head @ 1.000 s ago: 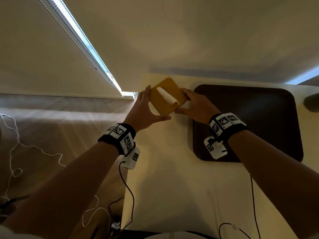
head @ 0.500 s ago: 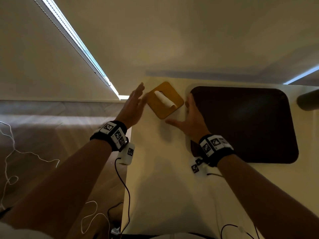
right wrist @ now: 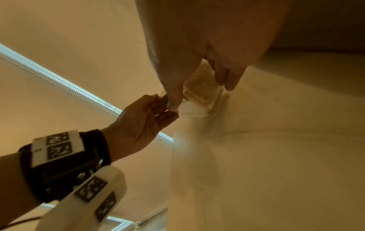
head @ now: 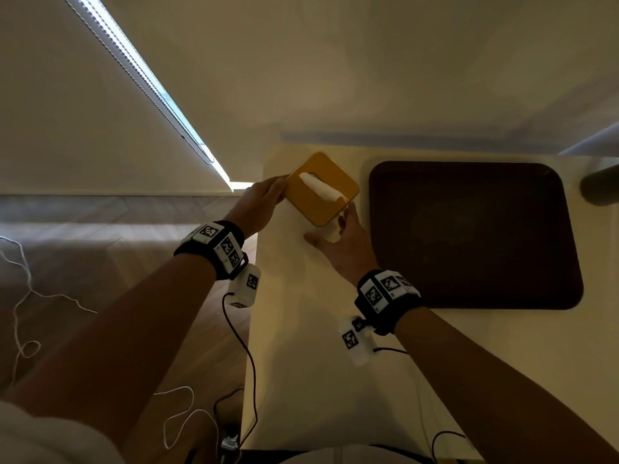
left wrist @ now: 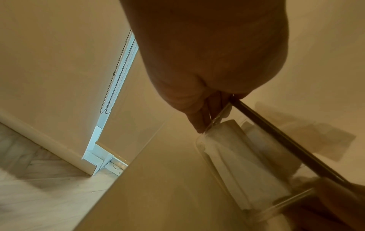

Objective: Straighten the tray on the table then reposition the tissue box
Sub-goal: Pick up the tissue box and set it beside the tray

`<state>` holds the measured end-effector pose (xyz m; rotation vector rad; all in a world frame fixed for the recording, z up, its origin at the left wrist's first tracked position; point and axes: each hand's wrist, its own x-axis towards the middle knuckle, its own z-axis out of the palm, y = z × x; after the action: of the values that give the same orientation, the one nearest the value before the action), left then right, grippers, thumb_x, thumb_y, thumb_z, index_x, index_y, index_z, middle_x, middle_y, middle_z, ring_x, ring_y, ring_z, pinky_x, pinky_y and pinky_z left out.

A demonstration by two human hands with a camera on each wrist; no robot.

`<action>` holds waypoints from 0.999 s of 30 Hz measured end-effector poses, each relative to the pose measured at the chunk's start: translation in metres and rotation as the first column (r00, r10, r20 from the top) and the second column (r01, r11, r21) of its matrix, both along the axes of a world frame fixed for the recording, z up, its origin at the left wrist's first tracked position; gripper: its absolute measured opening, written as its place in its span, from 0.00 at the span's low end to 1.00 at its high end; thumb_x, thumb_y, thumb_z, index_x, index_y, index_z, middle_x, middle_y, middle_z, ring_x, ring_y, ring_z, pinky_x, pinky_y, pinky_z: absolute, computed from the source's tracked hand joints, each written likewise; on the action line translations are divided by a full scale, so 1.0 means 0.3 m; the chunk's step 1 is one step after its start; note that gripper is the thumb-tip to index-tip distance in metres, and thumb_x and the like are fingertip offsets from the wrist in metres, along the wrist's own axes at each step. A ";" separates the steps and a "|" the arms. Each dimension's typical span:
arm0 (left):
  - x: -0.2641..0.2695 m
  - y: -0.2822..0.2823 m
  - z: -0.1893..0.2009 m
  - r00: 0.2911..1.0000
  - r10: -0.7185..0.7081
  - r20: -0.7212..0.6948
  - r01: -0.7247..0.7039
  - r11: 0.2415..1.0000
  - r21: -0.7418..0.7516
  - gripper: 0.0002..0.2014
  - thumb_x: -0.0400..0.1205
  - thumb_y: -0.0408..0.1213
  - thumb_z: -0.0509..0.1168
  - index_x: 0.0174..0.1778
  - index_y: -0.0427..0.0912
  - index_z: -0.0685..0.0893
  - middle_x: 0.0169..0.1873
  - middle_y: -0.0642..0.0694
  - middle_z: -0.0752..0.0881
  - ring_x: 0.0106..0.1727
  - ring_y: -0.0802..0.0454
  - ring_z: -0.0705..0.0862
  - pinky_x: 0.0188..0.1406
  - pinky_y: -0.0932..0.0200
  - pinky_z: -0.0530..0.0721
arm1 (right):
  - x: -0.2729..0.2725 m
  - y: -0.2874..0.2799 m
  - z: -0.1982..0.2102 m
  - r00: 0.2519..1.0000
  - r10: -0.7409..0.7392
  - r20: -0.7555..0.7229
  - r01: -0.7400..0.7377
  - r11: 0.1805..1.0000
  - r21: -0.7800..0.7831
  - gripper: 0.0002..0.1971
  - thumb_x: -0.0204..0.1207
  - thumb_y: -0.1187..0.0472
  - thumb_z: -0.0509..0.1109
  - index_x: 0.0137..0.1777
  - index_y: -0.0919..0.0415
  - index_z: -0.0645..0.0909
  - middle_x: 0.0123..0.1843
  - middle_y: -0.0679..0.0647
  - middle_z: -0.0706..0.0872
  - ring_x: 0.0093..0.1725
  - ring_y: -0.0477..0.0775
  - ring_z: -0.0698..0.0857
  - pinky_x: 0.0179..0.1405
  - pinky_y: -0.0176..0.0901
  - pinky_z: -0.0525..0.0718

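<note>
The tissue box (head: 311, 209) has a yellow-brown lid, a clear body and a white tissue poking out. It stands turned cornerwise at the table's far left. My left hand (head: 264, 202) touches its far-left side with fairly straight fingers (left wrist: 199, 121). My right hand (head: 341, 242) holds the near-right corner, and the right wrist view shows the box (right wrist: 199, 100) between thumb and fingers. The dark brown tray (head: 469, 236) lies empty to the right, its sides parallel to the table edges.
The cream table (head: 318, 363) ends just left of the box, above a wooden floor with loose cables (head: 20, 296). A wall runs along the far edge. A dark round object (head: 599, 185) sits beyond the tray's right end.
Both hands let go of the box, drew back open, then came in again. The left hand now touches its left side and the right hand holds its near corner. The box stays cornerwise.
</note>
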<state>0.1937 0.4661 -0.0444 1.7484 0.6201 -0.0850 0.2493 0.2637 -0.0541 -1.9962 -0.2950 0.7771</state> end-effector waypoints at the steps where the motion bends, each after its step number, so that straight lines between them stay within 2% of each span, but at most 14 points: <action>1: -0.008 -0.008 -0.004 1.000 0.010 0.001 -0.010 1.000 -0.002 0.22 0.92 0.48 0.50 0.76 0.45 0.79 0.65 0.40 0.88 0.69 0.46 0.85 0.77 0.41 0.79 | 0.017 -0.003 0.003 1.000 0.013 0.010 -0.013 1.000 0.012 0.52 0.63 0.42 0.83 0.82 0.46 0.56 0.78 0.51 0.74 0.75 0.53 0.73 0.70 0.52 0.75; 3: -0.025 -0.029 -0.015 1.000 0.027 0.012 -0.027 1.000 0.009 0.21 0.93 0.46 0.51 0.77 0.44 0.79 0.64 0.42 0.87 0.68 0.48 0.85 0.77 0.43 0.80 | 0.061 -0.010 0.015 0.999 0.037 0.033 -0.037 0.999 0.020 0.48 0.65 0.46 0.84 0.81 0.47 0.60 0.74 0.49 0.77 0.71 0.48 0.75 0.65 0.42 0.74; 5: -0.042 -0.057 -0.028 0.998 0.054 0.024 -0.054 0.999 0.001 0.20 0.93 0.46 0.52 0.78 0.45 0.78 0.63 0.44 0.86 0.67 0.50 0.85 0.76 0.44 0.80 | 0.111 -0.018 0.028 0.996 0.070 0.054 -0.070 0.998 0.001 0.46 0.65 0.48 0.84 0.79 0.48 0.63 0.69 0.46 0.79 0.65 0.45 0.76 0.59 0.39 0.74; 7: -0.059 -0.080 -0.046 0.994 0.100 0.047 -0.100 0.995 -0.008 0.22 0.91 0.50 0.55 0.78 0.47 0.77 0.62 0.46 0.86 0.66 0.51 0.86 0.76 0.42 0.81 | 0.156 -0.025 0.039 0.989 0.136 0.063 -0.135 0.991 -0.022 0.45 0.66 0.49 0.84 0.79 0.48 0.63 0.63 0.44 0.78 0.62 0.45 0.76 0.56 0.37 0.74; 10: -0.082 -0.110 -0.072 0.987 0.145 0.069 -0.146 0.989 0.016 0.22 0.87 0.58 0.56 0.76 0.58 0.78 0.62 0.47 0.87 0.67 0.46 0.87 0.74 0.39 0.82 | 0.206 -0.029 0.050 0.965 0.246 0.092 -0.242 0.969 -0.052 0.44 0.67 0.51 0.83 0.80 0.49 0.63 0.61 0.43 0.77 0.60 0.43 0.76 0.50 0.26 0.73; 11: -0.087 -0.120 -0.075 0.984 0.163 0.078 -0.165 0.986 0.021 0.21 0.87 0.60 0.56 0.74 0.63 0.78 0.61 0.48 0.88 0.67 0.44 0.86 0.74 0.38 0.82 | 0.218 -0.027 0.053 0.955 0.276 0.104 -0.272 0.961 -0.058 0.44 0.67 0.51 0.83 0.80 0.50 0.63 0.62 0.43 0.78 0.60 0.44 0.77 0.51 0.25 0.73; 14: -0.100 -0.143 -0.070 0.973 0.206 0.103 -0.208 0.978 0.008 0.15 0.86 0.62 0.56 0.68 0.79 0.78 0.58 0.54 0.87 0.68 0.42 0.86 0.73 0.34 0.82 | 0.238 -0.017 0.053 0.935 0.338 0.105 -0.334 0.941 -0.057 0.46 0.66 0.50 0.84 0.81 0.50 0.63 0.67 0.49 0.81 0.67 0.50 0.80 0.64 0.43 0.79; 16: -0.101 -0.150 -0.068 0.969 0.220 0.111 -0.222 0.975 0.002 0.13 0.86 0.62 0.56 0.63 0.84 0.77 0.57 0.57 0.87 0.68 0.41 0.85 0.73 0.33 0.81 | 0.245 -0.013 0.046 0.928 0.358 0.100 -0.354 0.933 -0.055 0.46 0.66 0.50 0.84 0.81 0.50 0.63 0.68 0.50 0.82 0.68 0.51 0.80 0.67 0.47 0.79; 19: -0.103 -0.157 -0.061 0.967 0.223 0.126 -0.225 0.974 0.004 0.12 0.86 0.61 0.55 0.61 0.86 0.77 0.56 0.54 0.87 0.67 0.37 0.85 0.72 0.31 0.81 | 0.249 -0.006 0.039 0.925 0.370 0.091 -0.367 0.929 -0.046 0.46 0.66 0.51 0.84 0.81 0.49 0.61 0.68 0.50 0.82 0.68 0.52 0.81 0.66 0.46 0.79; 24: -0.107 -0.151 -0.065 0.971 0.206 0.120 -0.210 0.978 0.015 0.12 0.86 0.64 0.54 0.64 0.84 0.76 0.59 0.51 0.87 0.68 0.37 0.85 0.72 0.30 0.81 | 0.249 -0.006 0.017 0.926 0.368 0.087 -0.366 0.930 -0.035 0.45 0.67 0.50 0.83 0.81 0.48 0.62 0.66 0.48 0.82 0.67 0.52 0.81 0.67 0.50 0.80; 27: -0.107 -0.145 -0.067 0.971 0.214 0.108 -0.217 0.976 0.022 0.14 0.85 0.68 0.55 0.65 0.83 0.76 0.60 0.47 0.87 0.67 0.39 0.85 0.72 0.31 0.81 | 0.245 -0.007 0.016 0.926 0.365 0.094 -0.364 0.931 -0.031 0.46 0.68 0.50 0.82 0.82 0.49 0.61 0.65 0.48 0.82 0.66 0.52 0.81 0.66 0.47 0.80; 30: -0.108 -0.146 -0.074 0.973 0.209 0.100 -0.211 0.977 0.011 0.13 0.85 0.67 0.54 0.65 0.84 0.75 0.59 0.50 0.86 0.68 0.39 0.85 0.72 0.31 0.81 | 0.247 -0.008 0.014 0.926 0.367 0.092 -0.365 0.930 -0.038 0.45 0.69 0.51 0.82 0.82 0.50 0.60 0.65 0.48 0.81 0.66 0.52 0.81 0.63 0.42 0.78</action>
<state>0.1613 0.4225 -0.0667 1.6867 0.7313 0.1547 0.3233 0.2612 -0.0499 -2.0274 -0.7375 0.9168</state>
